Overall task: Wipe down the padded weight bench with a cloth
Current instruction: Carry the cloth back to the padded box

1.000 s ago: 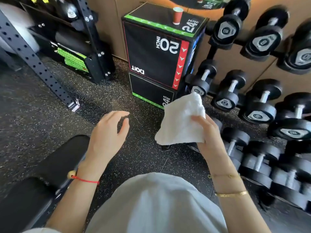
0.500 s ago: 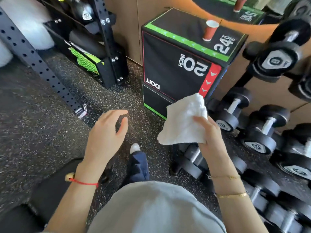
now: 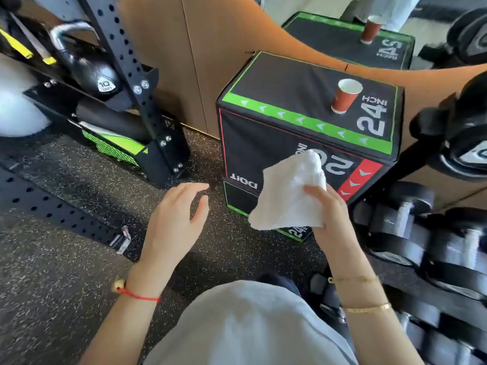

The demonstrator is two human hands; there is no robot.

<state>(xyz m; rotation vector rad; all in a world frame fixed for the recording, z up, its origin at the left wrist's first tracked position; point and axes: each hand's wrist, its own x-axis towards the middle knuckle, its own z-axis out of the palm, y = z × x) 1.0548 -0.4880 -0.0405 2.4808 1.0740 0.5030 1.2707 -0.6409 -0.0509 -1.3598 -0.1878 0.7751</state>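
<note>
Pinching crumpled white cloth in right hand; left hand hovering, fingers loosely apart; bench unseen, wiping seemingly pending.

Bare speckled floor lies open between the rack, plyo box and dumbbells.
</note>
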